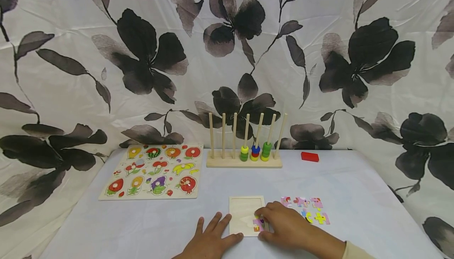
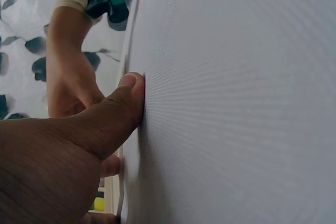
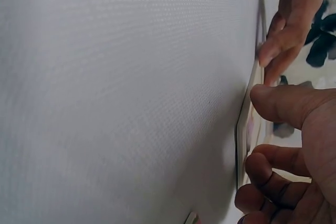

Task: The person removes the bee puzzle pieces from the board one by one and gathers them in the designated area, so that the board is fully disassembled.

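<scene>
In the head view a shallow wooden puzzle tray (image 1: 241, 215) lies at the table's near middle. My left hand (image 1: 209, 240) lies flat with fingers spread, its fingertips and thumb touching the tray's left side. Over the tray's right side, my right hand (image 1: 283, 225) has curled fingers and thumb about a pink and yellow puzzle piece (image 1: 257, 223) in the lower right corner, partly covered by the fingers. From the right wrist, the thumb (image 3: 268, 100) meets the tray's edge (image 3: 242, 145). The left wrist view shows my left thumb (image 2: 121, 103) against the white tabletop.
Several loose puzzle pieces (image 1: 320, 217) lie right of the tray, partly behind my right hand. A fruit peg board (image 1: 142, 192) is at the back left. Behind the tray stands a peg rack (image 1: 223, 163) with coloured rings; a red block (image 1: 309, 157) lies to its right.
</scene>
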`<action>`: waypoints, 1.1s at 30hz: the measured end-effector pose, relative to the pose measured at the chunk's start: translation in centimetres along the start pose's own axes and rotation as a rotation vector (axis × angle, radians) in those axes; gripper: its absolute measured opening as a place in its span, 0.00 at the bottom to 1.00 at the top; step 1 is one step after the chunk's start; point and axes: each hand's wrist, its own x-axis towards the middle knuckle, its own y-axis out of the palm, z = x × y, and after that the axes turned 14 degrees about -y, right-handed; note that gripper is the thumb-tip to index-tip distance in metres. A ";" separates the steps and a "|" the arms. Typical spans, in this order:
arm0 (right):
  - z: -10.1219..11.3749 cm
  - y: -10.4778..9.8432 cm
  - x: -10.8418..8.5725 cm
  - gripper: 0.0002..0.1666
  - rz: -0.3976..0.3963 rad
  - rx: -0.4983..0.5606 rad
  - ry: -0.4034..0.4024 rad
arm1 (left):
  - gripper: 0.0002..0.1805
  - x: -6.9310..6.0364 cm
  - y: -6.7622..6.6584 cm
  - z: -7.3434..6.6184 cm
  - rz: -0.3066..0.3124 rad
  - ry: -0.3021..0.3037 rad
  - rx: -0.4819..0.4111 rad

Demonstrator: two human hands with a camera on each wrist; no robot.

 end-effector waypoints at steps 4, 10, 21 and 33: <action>0.0 0.2 0.2 0.28 0.003 -0.012 0.003 | 0.41 0.0 -0.1 0.0 -0.005 0.003 0.007; -0.1 0.2 0.4 0.26 0.018 0.009 0.023 | 0.42 0.0 -0.1 0.0 -0.003 0.003 0.006; -0.1 0.1 0.7 0.24 0.017 0.029 0.049 | 0.41 0.0 0.3 0.3 -0.031 0.029 0.007; 0.2 0.1 0.7 0.27 0.000 0.050 0.065 | 0.41 0.1 0.1 0.1 -0.014 0.001 0.036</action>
